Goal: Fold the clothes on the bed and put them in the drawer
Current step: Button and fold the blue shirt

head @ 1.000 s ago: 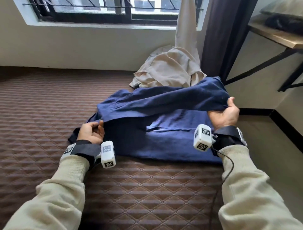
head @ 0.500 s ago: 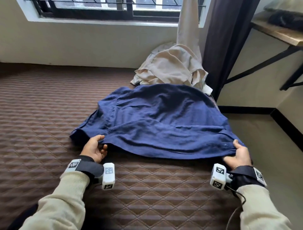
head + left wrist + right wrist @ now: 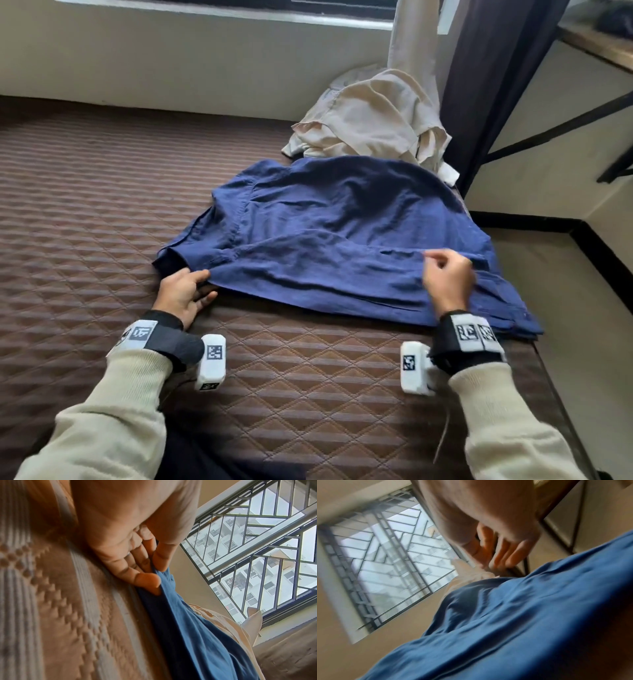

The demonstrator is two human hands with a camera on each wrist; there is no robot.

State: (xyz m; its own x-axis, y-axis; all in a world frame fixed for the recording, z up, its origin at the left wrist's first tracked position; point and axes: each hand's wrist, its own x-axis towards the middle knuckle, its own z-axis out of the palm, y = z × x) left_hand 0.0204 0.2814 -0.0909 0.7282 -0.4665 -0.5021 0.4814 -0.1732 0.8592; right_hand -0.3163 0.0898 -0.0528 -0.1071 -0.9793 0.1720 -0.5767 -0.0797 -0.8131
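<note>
Fabric lies doubled now: the dark blue linen-like garment (image 3: 342,240) has been folded toward the person, its far half brought down over the near half, and it rests on the brown quilted mattress (image 3: 291,394) with its near-right corner at the bed's right edge. A second ago the right hand held the far edge up in the air; half a second ago it was pinning that edge at the near-right corner. It has since let go — the right hand (image 3: 447,279) hovers just above the cloth, fingers loosely curled and holding nothing (the right-wrist view, though blurred, shows the fingers clear of the blue fabric). The left hand (image 3: 183,296) stays at the near-left corner, and the left-wrist view shows its thumb and fingertips (image 3: 147,580) pinching the blue hem against the mattress.

So the first fold looks made, and the release suggests the right hand is free to smooth the top layer or start the next fold; the surface is rumpled, with a raised ridge running across the middle, so some flattening seems due. Beyond the blue garment, at the far right by the dark curtain (image 3: 479,85), a crumpled cream cloth garment (image 3: 370,123) waits unfolded. No drawer is in view, so most of the task is likely ahead.
</note>
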